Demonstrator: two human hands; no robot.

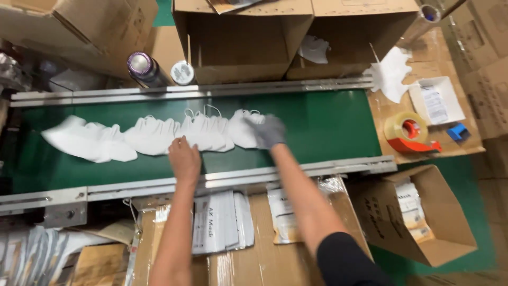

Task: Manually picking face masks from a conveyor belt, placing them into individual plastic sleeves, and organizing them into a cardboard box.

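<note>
A row of white folded face masks [153, 135] lies overlapping on the green conveyor belt [328, 124]. My left hand [184, 158], bare, rests palm down on the belt at the near edge of the masks, fingers touching one. My right hand [269, 131] wears a grey glove and is blurred. It lies on the rightmost mask [244, 127] of the row; whether it grips the mask I cannot tell.
Open cardboard boxes [243, 47] stand behind the belt, another box [418, 212] with packets sits at lower right. A tape dispenser [410, 133], a white mask [391, 71] and papers lie on the carton at right. Flat mask packets [219, 222] lie under the near rail [222, 180].
</note>
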